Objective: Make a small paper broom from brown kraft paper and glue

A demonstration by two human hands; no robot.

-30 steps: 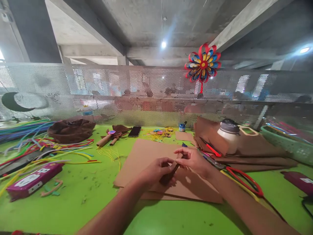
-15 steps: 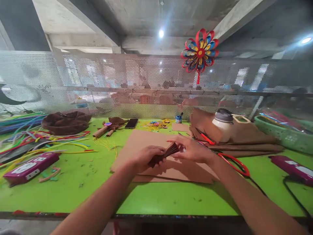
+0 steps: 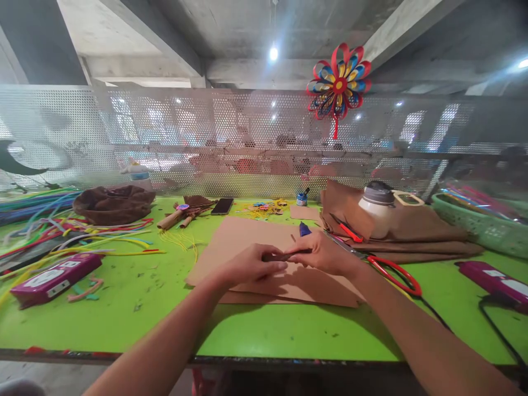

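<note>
Evidently, we steady the narrow brown paper piece (image 3: 284, 256) from both ends, level above the cardboard sheets (image 3: 235, 236), so neither side sags. Our left hand (image 3: 256, 263) pinches one end between thumb and fingers; our right hand (image 3: 325, 254) pinches the other, its knuckles uppermost. The white bottle (image 3: 377, 212) perhaps stands on the folded brown material (image 3: 433, 234) to weigh it down. Our fingers cover both ends of the piece, so we cannot tell its full length or how it is folded. Beyond our right hand, a dark blue object (image 3: 304, 229) is half hidden, and the green basket (image 3: 474, 223) runs off the edge of view.
</note>
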